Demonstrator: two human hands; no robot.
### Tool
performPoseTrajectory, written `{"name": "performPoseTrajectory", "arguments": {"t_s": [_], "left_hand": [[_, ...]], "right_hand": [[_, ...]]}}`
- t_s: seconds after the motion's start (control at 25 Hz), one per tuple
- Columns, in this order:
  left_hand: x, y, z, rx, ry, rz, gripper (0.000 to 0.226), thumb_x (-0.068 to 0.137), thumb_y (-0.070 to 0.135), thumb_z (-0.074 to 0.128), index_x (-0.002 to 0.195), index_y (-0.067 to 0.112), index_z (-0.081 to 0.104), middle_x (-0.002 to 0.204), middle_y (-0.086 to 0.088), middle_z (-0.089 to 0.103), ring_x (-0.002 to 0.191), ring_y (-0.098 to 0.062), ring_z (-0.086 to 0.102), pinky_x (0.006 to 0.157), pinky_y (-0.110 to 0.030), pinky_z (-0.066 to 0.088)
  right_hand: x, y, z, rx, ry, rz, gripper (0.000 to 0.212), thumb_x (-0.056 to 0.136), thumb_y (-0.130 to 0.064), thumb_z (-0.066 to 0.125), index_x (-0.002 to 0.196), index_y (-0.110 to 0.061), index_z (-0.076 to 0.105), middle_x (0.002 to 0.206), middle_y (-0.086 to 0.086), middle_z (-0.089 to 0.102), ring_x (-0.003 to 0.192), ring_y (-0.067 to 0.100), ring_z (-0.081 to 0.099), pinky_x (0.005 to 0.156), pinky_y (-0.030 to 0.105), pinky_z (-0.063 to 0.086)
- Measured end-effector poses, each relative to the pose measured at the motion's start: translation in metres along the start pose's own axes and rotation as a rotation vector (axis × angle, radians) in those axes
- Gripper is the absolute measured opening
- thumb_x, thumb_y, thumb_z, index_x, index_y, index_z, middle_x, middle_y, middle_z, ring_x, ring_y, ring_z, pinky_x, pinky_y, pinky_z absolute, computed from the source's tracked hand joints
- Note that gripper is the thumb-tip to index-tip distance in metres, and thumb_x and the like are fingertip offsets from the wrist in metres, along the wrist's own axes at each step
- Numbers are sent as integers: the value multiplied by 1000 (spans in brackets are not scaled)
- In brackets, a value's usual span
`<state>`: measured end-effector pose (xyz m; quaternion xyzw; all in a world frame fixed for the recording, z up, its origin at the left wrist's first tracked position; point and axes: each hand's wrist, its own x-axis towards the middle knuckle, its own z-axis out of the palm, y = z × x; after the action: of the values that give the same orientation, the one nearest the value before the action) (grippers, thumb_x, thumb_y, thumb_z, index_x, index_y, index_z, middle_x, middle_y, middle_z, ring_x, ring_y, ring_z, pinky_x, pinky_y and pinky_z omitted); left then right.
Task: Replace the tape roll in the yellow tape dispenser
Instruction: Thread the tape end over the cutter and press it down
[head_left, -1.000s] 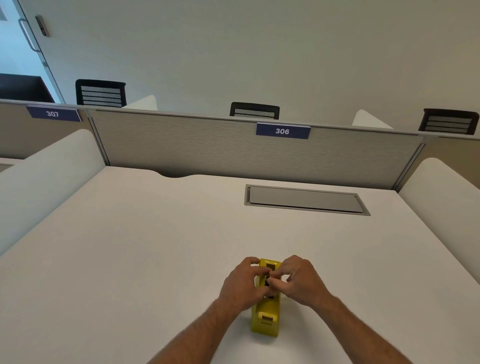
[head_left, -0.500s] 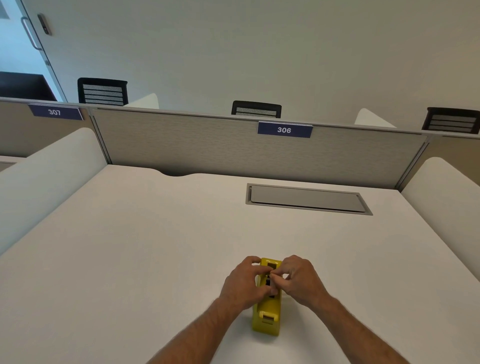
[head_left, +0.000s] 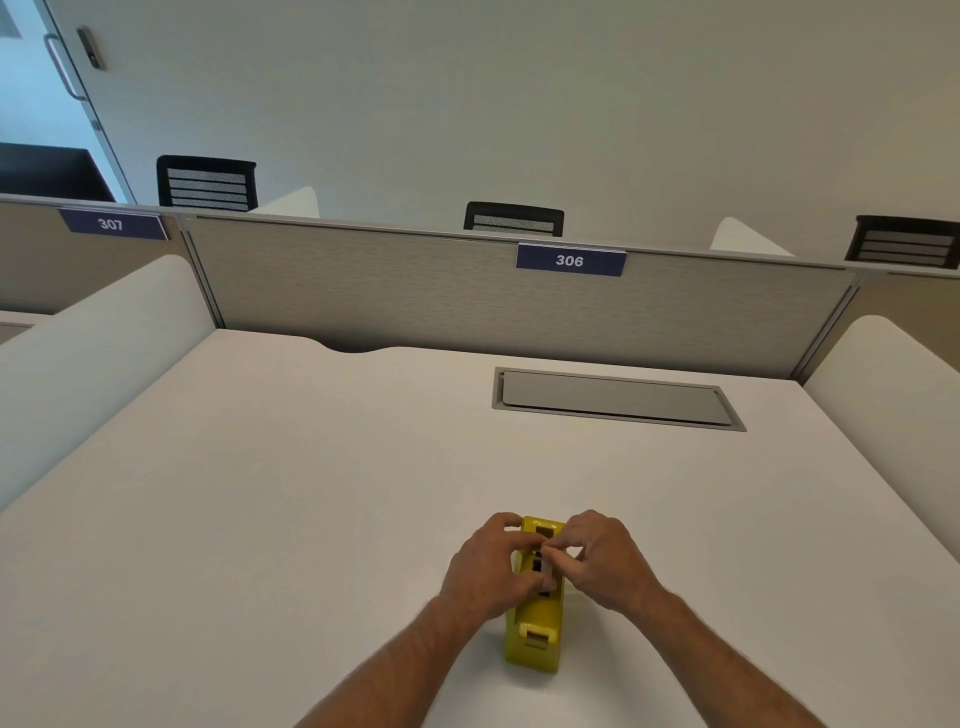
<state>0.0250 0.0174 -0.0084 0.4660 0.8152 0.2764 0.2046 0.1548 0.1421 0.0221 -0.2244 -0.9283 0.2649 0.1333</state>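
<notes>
A glossy, boxy yellow tape dispenser (head_left: 534, 631) stands on the matte white desk (head_left: 260, 493). Left hand (head_left: 485, 566) clasps its side; right hand (head_left: 597, 558) pinches narrowly at its top slot, contents unclear.

Head-worn camera looks forward and down across the desk (head_left: 260, 519) toward the divider (head_left: 415, 301).

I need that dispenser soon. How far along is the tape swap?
Done: nothing I can confirm. In hand: both hands, left and right, work at the middle of the dispenser on the desk. Left: no spare roll is in view, so the swap looks unfinished.
</notes>
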Motion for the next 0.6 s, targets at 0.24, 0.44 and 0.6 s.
{"name": "performPoseTrajectory", "arguments": {"t_s": [0.24, 0.44, 0.6], "left_hand": [[0, -1, 1, -10, -4, -8, 62, 68, 62, 72, 126, 42, 60, 146, 14, 40, 125, -10, 46, 93, -29, 43], [1, 1, 0, -23, -8, -19, 64, 67, 61, 74, 126, 42, 60, 145, 16, 40, 124, -10, 47, 93, -28, 42], [1, 0, 1, -31, -4, -27, 64, 65, 62, 73, 125, 43, 61, 144, 17, 40, 121, -8, 48, 90, -26, 42]], "right_hand": [[2, 7, -8, -6, -89, -56, 17, 80, -40, 69, 93, -35, 78, 86, -17, 75, 89, 3, 59, 69, 28, 56], [2, 9, -5, 10, -88, -73, 11, 82, -34, 72, 91, -35, 78, 85, -17, 74, 89, 4, 59, 70, 29, 55], [5, 9, -6, -35, -100, -126, 10, 84, -32, 71, 91, -33, 78, 83, -14, 74, 85, 5, 57, 68, 26, 51]]}}
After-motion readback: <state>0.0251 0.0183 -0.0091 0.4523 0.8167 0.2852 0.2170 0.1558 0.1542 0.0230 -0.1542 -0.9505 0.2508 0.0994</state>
